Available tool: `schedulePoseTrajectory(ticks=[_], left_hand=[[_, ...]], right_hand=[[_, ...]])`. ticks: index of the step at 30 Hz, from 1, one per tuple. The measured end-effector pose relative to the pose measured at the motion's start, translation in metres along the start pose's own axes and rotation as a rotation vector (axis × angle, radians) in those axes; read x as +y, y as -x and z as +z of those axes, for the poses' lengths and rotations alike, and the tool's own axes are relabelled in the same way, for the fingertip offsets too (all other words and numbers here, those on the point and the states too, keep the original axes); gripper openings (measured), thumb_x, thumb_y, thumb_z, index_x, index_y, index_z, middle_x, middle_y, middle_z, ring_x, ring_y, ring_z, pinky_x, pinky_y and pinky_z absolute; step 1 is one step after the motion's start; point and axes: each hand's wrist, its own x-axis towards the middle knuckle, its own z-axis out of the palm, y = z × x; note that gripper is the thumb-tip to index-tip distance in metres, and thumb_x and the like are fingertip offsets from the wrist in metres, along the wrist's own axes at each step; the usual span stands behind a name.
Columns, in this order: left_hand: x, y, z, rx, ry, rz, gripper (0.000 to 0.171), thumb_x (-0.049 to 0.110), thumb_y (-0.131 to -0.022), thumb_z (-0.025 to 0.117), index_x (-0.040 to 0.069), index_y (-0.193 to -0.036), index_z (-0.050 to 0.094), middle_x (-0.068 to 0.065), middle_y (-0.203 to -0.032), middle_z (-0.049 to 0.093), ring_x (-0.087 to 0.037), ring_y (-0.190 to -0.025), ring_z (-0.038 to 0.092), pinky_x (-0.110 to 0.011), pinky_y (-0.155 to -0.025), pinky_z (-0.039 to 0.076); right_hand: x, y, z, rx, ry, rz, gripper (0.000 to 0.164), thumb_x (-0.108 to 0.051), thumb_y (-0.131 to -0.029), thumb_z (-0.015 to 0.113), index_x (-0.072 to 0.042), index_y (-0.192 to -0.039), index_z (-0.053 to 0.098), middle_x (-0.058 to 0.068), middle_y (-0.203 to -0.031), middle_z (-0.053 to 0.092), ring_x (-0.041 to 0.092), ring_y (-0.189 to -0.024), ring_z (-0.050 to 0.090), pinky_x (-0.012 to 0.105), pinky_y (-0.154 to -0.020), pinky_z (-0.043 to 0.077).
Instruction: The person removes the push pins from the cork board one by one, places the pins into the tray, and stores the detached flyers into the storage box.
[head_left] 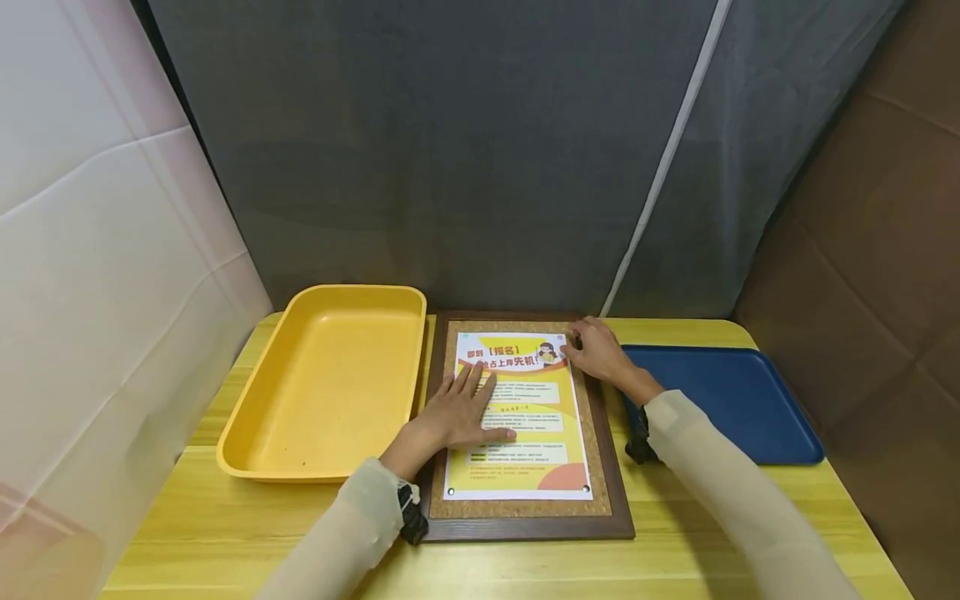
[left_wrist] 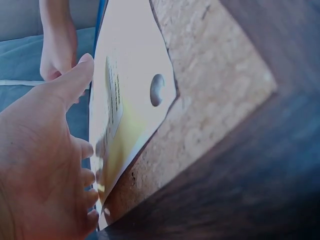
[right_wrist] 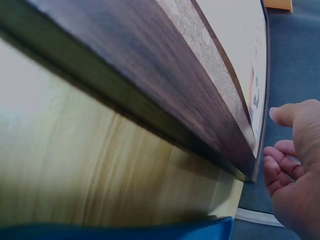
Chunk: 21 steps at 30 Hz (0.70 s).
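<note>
A printed yellow and white poster (head_left: 525, 475) lies on a cork board (head_left: 525, 509) with a dark wooden frame (head_left: 540, 528). Round metal thumbtacks (head_left: 587, 489) sit at its two near corners; one tack (left_wrist: 157, 90) shows large in the left wrist view. My left hand (head_left: 459, 408) rests flat on the poster's left half, fingers spread. At the poster's far right corner is my right hand (head_left: 597, 350), its thumb tip at the paper's edge. In the right wrist view its fingers (right_wrist: 280, 167) are curled below the extended thumb. I cannot tell whether it holds something small.
Left of the board stands a deep yellow tray (head_left: 322, 408), its right rim close to the frame. A shallow blue tray (head_left: 727, 404) lies to the right, beneath the right forearm's far side. Everything sits on a wood-grain table (head_left: 240, 533); a grey curtain (head_left: 450, 167) hangs behind.
</note>
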Motion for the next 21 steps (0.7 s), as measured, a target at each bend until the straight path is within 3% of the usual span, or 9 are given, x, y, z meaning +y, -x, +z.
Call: schedulePoseTrajectory(ticks=[2,6,10,13,21], left_hand=[[0.0,-0.001,0.001,-0.003,-0.005,0.0,0.109,0.078,-0.095,0.055,0.011,-0.171,0.016,-0.018,-0.177,0.004,-0.038,-0.164,0.006,-0.056,-0.131,0.012],[0.0,-0.001,0.002,-0.005,-0.014,0.002,0.111,0.079,-0.094,0.056,0.01,-0.171,0.016,-0.018,-0.177,0.004,-0.038,-0.164,0.006,-0.056,-0.131,0.012],[0.0,-0.001,0.002,-0.007,-0.013,0.009,0.111,0.078,-0.094,0.058,0.009,-0.171,0.016,-0.019,-0.177,0.004,-0.038,-0.164,0.006,-0.056,-0.131,0.012],[0.0,0.0,0.002,-0.018,-0.01,0.009,0.113,0.077,-0.093,0.06,0.009,-0.171,0.015,-0.018,-0.177,0.003,-0.038,-0.164,0.004,-0.056,-0.131,0.012],[0.001,-0.001,0.003,-0.045,-0.012,-0.004,0.116,0.078,-0.092,0.061,0.01,-0.171,0.011,-0.017,-0.178,-0.001,-0.036,-0.164,0.001,-0.055,-0.131,0.012]], right_hand=[[0.002,-0.002,0.003,0.011,-0.011,-0.002,0.031,-0.011,-0.097,0.075,-0.002,-0.081,0.051,0.009,-0.079,0.045,0.025,-0.08,0.043,0.042,-0.076,0.032],[0.004,-0.006,0.007,0.015,-0.037,0.029,0.026,-0.008,-0.096,0.076,-0.005,-0.081,0.055,0.007,-0.08,0.05,0.023,-0.079,0.045,0.038,-0.074,0.033],[0.005,-0.007,0.01,0.009,-0.052,0.074,0.013,-0.01,-0.097,0.075,0.001,-0.095,0.068,0.014,-0.091,0.06,0.027,-0.085,0.055,0.043,-0.078,0.046],[0.006,-0.007,0.013,0.013,-0.063,0.106,0.023,-0.011,-0.098,0.074,0.006,-0.113,0.072,0.019,-0.103,0.066,0.032,-0.093,0.062,0.049,-0.087,0.054],[0.003,-0.009,0.013,0.029,-0.066,0.149,0.018,-0.006,-0.098,0.071,0.007,-0.11,0.074,0.019,-0.102,0.067,0.032,-0.093,0.065,0.048,-0.085,0.056]])
